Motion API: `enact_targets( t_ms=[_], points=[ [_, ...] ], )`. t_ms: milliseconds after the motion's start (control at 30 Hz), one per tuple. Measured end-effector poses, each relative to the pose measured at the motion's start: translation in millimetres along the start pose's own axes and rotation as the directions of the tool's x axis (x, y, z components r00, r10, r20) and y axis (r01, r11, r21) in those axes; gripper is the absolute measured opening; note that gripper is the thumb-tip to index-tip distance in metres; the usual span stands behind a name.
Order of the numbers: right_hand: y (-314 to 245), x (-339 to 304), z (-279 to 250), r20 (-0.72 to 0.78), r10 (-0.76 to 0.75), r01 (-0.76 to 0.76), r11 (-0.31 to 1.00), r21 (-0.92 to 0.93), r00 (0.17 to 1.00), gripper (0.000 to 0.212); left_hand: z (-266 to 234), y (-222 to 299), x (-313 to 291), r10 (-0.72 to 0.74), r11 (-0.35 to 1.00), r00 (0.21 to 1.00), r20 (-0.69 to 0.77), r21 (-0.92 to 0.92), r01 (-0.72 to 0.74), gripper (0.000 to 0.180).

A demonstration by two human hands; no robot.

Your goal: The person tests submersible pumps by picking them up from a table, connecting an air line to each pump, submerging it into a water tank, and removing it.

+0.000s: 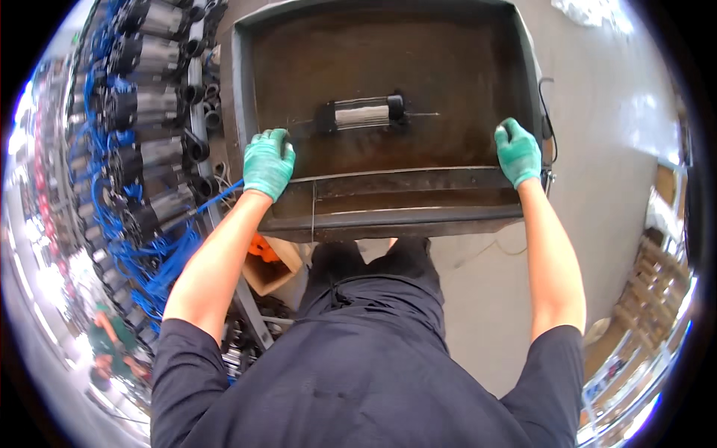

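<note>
Both my hands wear green knit gloves over a large dark brown metal tank (388, 216) with a grey rim. My left hand (269, 163) is at the tank's left side, fingers curled in. My right hand (517, 153) is near the right wall, its thumb and fingers closed together. Whatever either hand pinches is too small to make out. Between them, farther in, lies a cylinder (363, 115) with black end caps and a pale middle inside thin rods. A thin line or rod sticks out from its ends, the left one reaching toward my left hand.
At the left stands a rack of similar black-capped cylinders (153, 104) with blue cords (160, 261). Below it, a cardboard box (272, 272) holds orange things. A black hooked cable (551, 119) hangs by the tank's right side. Wooden pallets (646, 287) and another person (112, 340) are farther off.
</note>
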State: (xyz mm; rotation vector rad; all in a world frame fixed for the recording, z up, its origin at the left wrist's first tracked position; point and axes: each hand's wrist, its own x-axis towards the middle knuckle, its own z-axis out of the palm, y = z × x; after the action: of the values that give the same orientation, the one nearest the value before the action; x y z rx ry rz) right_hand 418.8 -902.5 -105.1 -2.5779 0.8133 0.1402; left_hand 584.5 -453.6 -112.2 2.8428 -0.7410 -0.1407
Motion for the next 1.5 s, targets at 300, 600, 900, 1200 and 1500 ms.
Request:
enact_targets(
  t_ms=[300,600,900,1200,1500],
  points=[
    [-8,7,-15,0.083,0.081,-0.077,0.996,-0.049,0.993,0.034,39,152,116,-0.258,0.719,0.730,0.633,-0.379,0.583,0.033],
    [4,2,-11,0.090,0.067,-0.066,0.998,-0.015,0.994,0.034,84,188,146,-0.343,0.344,0.475,0.810,-0.362,0.866,0.041],
    [11,1,-5,0.010,0.041,-0.041,0.998,0.037,0.999,0.031,82,167,101,-0.356,0.266,0.569,0.741,-0.503,0.822,0.026],
    [10,2,-5,0.017,0.011,-0.011,0.999,0.043,1.000,0.034,79,154,77,-0.358,0.235,0.612,0.705,-0.567,0.790,0.030],
    [11,1,-3,-0.014,0.000,0.000,0.999,0.045,1.000,0.033,76,151,73,-0.386,0.238,0.621,0.682,-0.577,0.781,0.025]
  ],
)
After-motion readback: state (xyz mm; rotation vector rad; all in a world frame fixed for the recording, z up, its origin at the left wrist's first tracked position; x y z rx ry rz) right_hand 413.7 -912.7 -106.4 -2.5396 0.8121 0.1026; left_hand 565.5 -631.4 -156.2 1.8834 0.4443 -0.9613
